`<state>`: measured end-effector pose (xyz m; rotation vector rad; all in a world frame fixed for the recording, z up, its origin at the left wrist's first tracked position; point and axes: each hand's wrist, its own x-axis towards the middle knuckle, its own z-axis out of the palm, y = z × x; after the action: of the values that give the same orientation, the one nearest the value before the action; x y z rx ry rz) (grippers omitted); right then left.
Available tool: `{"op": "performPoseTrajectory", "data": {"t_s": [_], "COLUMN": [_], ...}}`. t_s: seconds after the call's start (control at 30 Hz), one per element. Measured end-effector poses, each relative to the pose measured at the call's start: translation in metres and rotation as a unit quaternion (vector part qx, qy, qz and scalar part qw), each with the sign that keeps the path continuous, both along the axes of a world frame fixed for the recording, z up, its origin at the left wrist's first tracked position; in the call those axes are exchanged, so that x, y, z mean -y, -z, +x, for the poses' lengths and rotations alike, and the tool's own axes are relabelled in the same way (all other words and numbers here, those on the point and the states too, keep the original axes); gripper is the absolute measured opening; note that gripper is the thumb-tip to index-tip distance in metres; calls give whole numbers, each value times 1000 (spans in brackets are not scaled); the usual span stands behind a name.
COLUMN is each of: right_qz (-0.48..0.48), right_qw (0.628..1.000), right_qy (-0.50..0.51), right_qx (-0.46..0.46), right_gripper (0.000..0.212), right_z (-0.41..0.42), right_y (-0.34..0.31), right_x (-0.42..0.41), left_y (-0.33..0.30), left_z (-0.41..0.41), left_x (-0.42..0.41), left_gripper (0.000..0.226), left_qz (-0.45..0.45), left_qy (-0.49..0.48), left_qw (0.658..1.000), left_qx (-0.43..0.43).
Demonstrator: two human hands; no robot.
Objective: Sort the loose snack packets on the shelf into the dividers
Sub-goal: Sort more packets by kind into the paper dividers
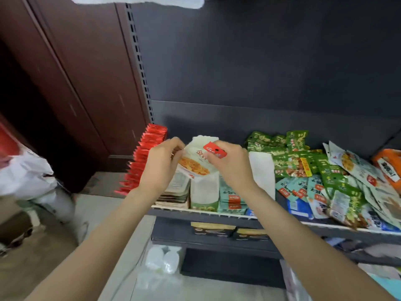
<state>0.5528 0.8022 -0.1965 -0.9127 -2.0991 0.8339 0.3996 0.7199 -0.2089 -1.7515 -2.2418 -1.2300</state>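
One view only, head camera. Your two hands meet over the left part of the shelf (195,210), both on the same white snack packet (195,161). The packet is pale, with a picture of orange-yellow food on its front and a red tab at its upper right corner; print is too blurred to read. Your left hand (160,164) pinches the packet's left edge, fingers curled. Your right hand (230,164) grips its right side near the red tab, fingers curled round it. The packet is tilted and held just above the upright rows in the dividers.

Below your hands: a flat stack of grey-green packets (176,190) at the left, then an upright white divider (205,191), then a row of teal packets (231,199) with red labels. A second white divider (261,170) stands just right of your right hand. A row of red packets (143,157) runs along the shelf's left end.

To the right lies a loose heap: green packets (290,157), more teal and white ones, an orange packet (388,166) at the far edge.

Shelf and back panel are dark grey. A brown wooden panel (71,83) stands at the left, with a white plastic bag (23,172) on the floor.
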Motion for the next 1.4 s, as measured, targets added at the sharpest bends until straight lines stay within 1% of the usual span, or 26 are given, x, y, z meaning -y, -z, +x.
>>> {"op": "performPoseTrajectory", "data": {"t_s": [0.1, 0.17, 0.27, 0.33, 0.37, 0.43, 0.47, 0.5, 0.57, 0.67, 0.77, 0.93, 1.0, 1.07, 1.13, 1.17, 1.23, 1.33, 1.4], "right_qz": [4, 19, 51, 94, 117, 140, 145, 147, 122, 26, -21, -78, -115, -141, -141, -129, -102, -72, -64], "right_qw": [999, 995, 987, 976, 968, 956, 952, 947, 944, 956, 953, 950, 954, 968, 982, 987, 993, 994, 989], "right_qy": [-6, -10, -17, -31, -40, -51, -55, -58, -66, -83, -106, -127, -132, -112, -66, -43, 7, 78, 120], "right_qx": [53, 100, 149, 192, 217, 253, 266, 278, 298, 281, 281, 275, 244, 177, 103, 82, 63, 40, 49], "right_gripper": [22, 24, 22, 23, 25, 26, 26, 25, 25, 27, 31, 31, 30, 27, 23, 22, 21, 22, 23], "right_z": [-21, -32, -41, -45, -48, -54, -57, -59, -62, -62, -58, -51, -46, -37, -23, -14, 10, 56, 93], "right_y": [1, 6, 13, 17, 18, 20, 21, 24, 29, 39, 48, 54, 54, 54, 56, 55, 55, 56, 60], "right_x": [18, 24, 32, 36, 39, 43, 44, 45, 45, 44, 41, 28, 21, 13, 3, -3, -18, -46, -69], "left_y": [7, 12, 22, 26, 26, 25, 24, 24, 29, 40, 44, 45, 43, 40, 38, 37, 36, 34, 33], "left_z": [-23, -36, -47, -50, -51, -54, -55, -56, -59, -61, -61, -52, -44, -34, -20, -10, 13, 58, 92], "left_x": [21, 30, 39, 44, 46, 50, 51, 51, 51, 47, 45, 40, 34, 25, 13, 5, -14, -47, -75], "left_gripper": [8, 8, 6, 5, 12, 29, 30, 27, 21, 26, 30, 36, 36, 35, 34, 33, 32, 32, 34], "left_qz": [16, 6, -42, -82, -89, -73, -61, -63, -107, -203, -262, -295, -290, -267, -239, -224, -200, -173, -162], "left_qy": [-20, -33, -46, -44, -44, -23, -6, 14, 41, 35, 28, 39, 38, 42, 49, 54, 68, 115, 151], "left_qw": [999, 997, 992, 989, 991, 997, 997, 995, 982, 956, 949, 939, 947, 958, 968, 972, 977, 978, 974], "left_qx": [40, 67, 111, 117, 91, 3, -36, -75, -147, -209, -175, -170, -134, -98, -60, -41, -13, 25, 40]}}
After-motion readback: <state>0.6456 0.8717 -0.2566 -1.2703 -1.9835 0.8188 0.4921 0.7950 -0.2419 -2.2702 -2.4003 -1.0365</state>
